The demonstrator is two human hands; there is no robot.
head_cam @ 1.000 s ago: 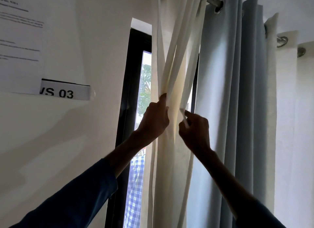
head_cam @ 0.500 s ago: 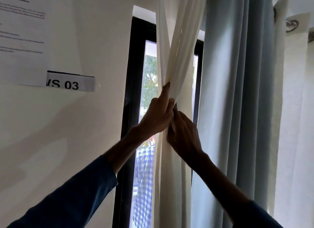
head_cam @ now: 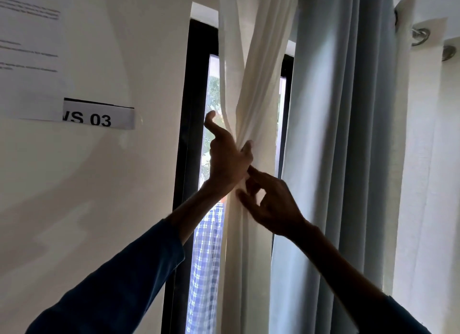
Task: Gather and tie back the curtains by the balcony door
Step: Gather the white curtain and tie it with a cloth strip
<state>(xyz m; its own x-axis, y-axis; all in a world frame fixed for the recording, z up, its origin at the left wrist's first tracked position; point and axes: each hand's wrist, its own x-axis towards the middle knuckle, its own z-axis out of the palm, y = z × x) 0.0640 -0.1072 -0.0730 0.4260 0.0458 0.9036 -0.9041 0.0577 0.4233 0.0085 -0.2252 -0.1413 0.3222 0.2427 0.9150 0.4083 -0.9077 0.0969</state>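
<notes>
A cream sheer curtain hangs in front of the black-framed balcony door, its folds bunched into a narrow waist at mid height. My left hand wraps around that waist from the left, thumb raised and fingers curled behind the cloth. Just below and to the right, my right hand touches the bunch with index finger extended and fingers apart, holding nothing that I can see. A pale blue-grey eyelet curtain hangs in heavy pleats to the right.
A white wall at the left carries a printed sheet and a label reading "VS 03". A metal curtain rod end shows at the upper right. Checked cloth hangs outside the glass.
The cream folds went from spread strips to a tight bunch. My left hand has rotated around it with the thumb lifting free. My right hand has dropped slightly lower and opened its fingers.
</notes>
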